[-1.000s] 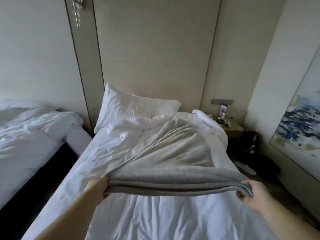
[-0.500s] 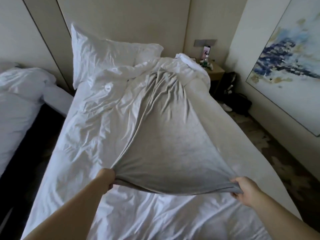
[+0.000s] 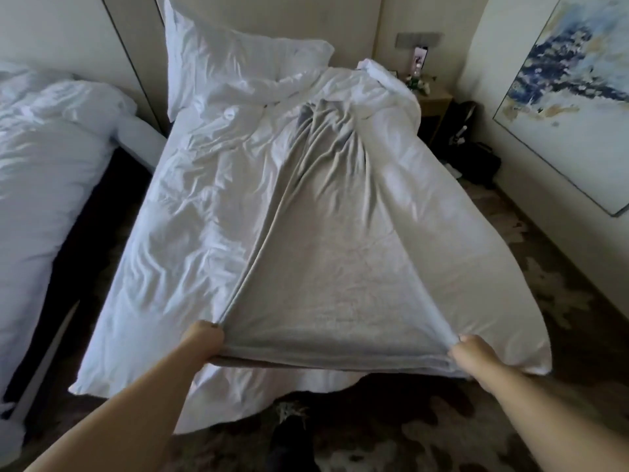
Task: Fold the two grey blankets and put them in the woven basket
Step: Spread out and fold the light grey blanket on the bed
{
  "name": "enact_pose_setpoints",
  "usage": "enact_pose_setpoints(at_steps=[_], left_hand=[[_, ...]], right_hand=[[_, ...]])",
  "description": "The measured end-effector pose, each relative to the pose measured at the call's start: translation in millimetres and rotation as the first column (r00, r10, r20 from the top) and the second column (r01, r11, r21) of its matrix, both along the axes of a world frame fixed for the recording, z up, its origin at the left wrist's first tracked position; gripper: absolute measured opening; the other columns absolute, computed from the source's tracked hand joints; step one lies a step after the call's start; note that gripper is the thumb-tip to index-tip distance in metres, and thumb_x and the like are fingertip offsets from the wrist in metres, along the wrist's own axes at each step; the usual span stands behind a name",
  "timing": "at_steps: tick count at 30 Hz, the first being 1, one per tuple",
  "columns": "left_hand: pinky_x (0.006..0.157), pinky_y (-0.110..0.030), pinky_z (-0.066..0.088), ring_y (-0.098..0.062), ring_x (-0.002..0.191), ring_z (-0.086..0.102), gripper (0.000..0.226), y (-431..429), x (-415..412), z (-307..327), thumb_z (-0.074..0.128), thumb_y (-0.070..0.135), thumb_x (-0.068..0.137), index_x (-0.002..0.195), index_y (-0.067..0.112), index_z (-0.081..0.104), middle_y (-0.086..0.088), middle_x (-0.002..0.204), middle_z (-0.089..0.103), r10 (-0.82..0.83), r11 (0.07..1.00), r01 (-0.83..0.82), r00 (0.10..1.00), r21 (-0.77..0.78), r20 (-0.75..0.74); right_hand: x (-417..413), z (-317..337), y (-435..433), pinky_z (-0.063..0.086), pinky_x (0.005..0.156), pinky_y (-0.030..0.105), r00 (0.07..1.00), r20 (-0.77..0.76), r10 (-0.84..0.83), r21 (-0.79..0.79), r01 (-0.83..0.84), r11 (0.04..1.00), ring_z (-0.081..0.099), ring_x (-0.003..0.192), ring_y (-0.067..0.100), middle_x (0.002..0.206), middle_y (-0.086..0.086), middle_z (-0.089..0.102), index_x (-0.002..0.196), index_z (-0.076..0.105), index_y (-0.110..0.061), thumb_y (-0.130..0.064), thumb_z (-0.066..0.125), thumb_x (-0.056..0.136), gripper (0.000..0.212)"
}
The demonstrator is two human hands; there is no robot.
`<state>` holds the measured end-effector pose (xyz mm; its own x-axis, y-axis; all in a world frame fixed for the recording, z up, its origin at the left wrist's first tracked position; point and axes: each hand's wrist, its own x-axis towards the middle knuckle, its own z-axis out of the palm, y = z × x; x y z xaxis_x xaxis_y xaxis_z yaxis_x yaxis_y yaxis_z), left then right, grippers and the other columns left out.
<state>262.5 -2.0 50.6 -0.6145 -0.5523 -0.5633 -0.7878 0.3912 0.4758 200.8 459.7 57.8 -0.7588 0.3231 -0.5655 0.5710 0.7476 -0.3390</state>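
A grey blanket [image 3: 340, 267] of soft, faintly nubbed fabric is spread along the right half of a bed [image 3: 190, 233]. It lies on the crumpled white duvet. The blanket is held at its two near corners and is lifted slightly off the bedding at the foot end. Its near left corner is gripped by the left hand [image 3: 204, 338], whose fingers are curled round the cloth in a fist. Its near right corner is clutched by the right hand [image 3: 473, 356], likewise closed round the fabric. Between the hands the near edge is drawn into a nearly straight line, and more than one layer of cloth can be seen stacked there. From this edge the blanket narrows toward the far end, so that a long triangular shape is formed. There it is gathered into deep, rope-like folds that are partly tucked among the white bedding. The part nearest the hands is pulled smooth and flat.

A plump, creased white pillow [image 3: 231, 63] is propped against the pale wall panel at the head of the bed. A second bed [image 3: 44, 165], covered in rumpled white linen, is seen at the left, separated by a dark gap. A small wooden nightstand [image 3: 434, 100] stands at the far right, with small objects on it too blurred to be told. A large abstract painting [image 3: 571, 97] in blue, beige and white is hung on the right wall above a mottled carpet [image 3: 561, 301].
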Motion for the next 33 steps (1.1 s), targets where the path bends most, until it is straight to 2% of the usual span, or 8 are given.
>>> enact_pose_setpoints(at_steps=[5,11,15,17,21,28,31,33], left_hand=[[0.081,-0.042,0.054,-0.038,0.094,0.064,0.028,28.3,95.5,-50.1,0.045,0.007,0.092,0.106,-0.007,0.065,-0.026,0.104,0.065,-0.035,0.999,0.036,0.993,-0.006,0.11],[0.082,-0.033,0.052,-0.033,0.105,0.064,0.03,44.8,159.1,-91.1,0.051,0.012,0.091,0.116,0.0,0.064,-0.019,0.116,0.066,-0.209,0.973,0.23,0.919,-0.025,0.335],[0.093,-0.022,0.044,-0.018,0.118,0.057,0.038,46.5,161.4,-94.1,0.046,0.032,0.097,0.127,0.013,0.058,-0.004,0.129,0.06,-0.222,0.96,0.269,0.896,-0.072,0.384],[0.094,-0.02,0.043,-0.016,0.119,0.054,0.037,45.2,146.3,-88.2,0.042,0.032,0.099,0.129,0.016,0.057,0.0,0.131,0.057,-0.213,0.965,0.252,0.911,-0.068,0.353],[0.102,-0.031,0.044,-0.027,0.123,0.053,0.035,42.6,88.9,-78.2,0.047,0.012,0.096,0.129,0.005,0.057,-0.012,0.134,0.056,-0.163,0.985,0.174,0.943,-0.014,0.29],[0.078,-0.032,0.052,-0.03,0.088,0.065,0.015,24.5,-43.2,-74.4,0.055,0.011,0.085,0.088,0.012,0.07,-0.013,0.094,0.069,-0.18,0.983,0.173,0.966,0.054,0.187],[0.08,-0.029,0.05,-0.029,0.093,0.064,0.025,14.7,-98.8,-84.4,0.053,0.012,0.087,0.105,0.013,0.069,-0.012,0.101,0.069,-0.115,0.991,0.105,0.984,0.078,0.136],[0.072,-0.028,0.051,-0.025,0.083,0.064,0.031,6.8,-133.8,-95.7,0.051,0.013,0.088,0.116,0.014,0.064,-0.009,0.099,0.067,-0.081,0.992,0.07,0.991,0.108,0.106]], right_hand=[[95.3,-49.7,26.0,0.041,0.05,0.026,0.99,0.139,-0.024,-0.045,0.03,0.999,0.058,0.083,0.032,0.096,0.018,0.06,0.106,0.059,-0.003,-0.008,0.052,0.091,0.017],[139.9,-91.3,53.9,0.044,0.058,0.028,0.96,0.279,-0.013,-0.023,0.02,1.0,0.059,0.09,0.032,0.104,0.018,0.059,0.115,0.056,-0.002,-0.014,0.052,0.094,0.024],[141.4,-99.2,56.4,0.042,0.05,0.024,0.955,0.293,-0.05,0.03,0.044,0.999,0.056,0.061,0.024,0.08,0.015,0.061,0.105,0.058,-0.003,-0.027,0.061,0.089,0.029],[126.3,-97.0,51.3,0.04,0.047,0.024,0.955,0.289,-0.064,0.035,0.057,0.998,0.053,0.054,0.023,0.068,0.012,0.059,0.088,0.061,-0.004,-0.026,0.064,0.087,0.022],[80.9,-88.4,29.4,0.042,0.049,0.025,0.955,0.283,-0.093,-0.011,0.101,0.995,0.058,0.058,0.027,0.069,0.015,0.061,0.082,0.063,-0.007,-0.022,0.066,0.085,0.016],[-23.6,-71.1,-49.0,0.037,0.045,0.02,0.954,0.295,-0.055,-0.105,0.09,0.99,0.052,0.053,0.021,0.067,0.01,0.058,0.083,0.063,-0.007,-0.012,0.058,0.085,0.008],[-78.1,-69.5,-96.6,0.034,0.045,0.021,0.957,0.289,-0.022,-0.16,0.071,0.985,0.048,0.05,0.019,0.064,0.008,0.054,0.087,0.064,-0.006,-0.01,0.053,0.087,0.011],[-116.2,-72.9,-133.3,0.035,0.046,0.022,0.966,0.258,-0.007,-0.196,0.059,0.979,0.049,0.05,0.019,0.063,0.007,0.054,0.086,0.064,-0.007,-0.011,0.054,0.088,0.011]])
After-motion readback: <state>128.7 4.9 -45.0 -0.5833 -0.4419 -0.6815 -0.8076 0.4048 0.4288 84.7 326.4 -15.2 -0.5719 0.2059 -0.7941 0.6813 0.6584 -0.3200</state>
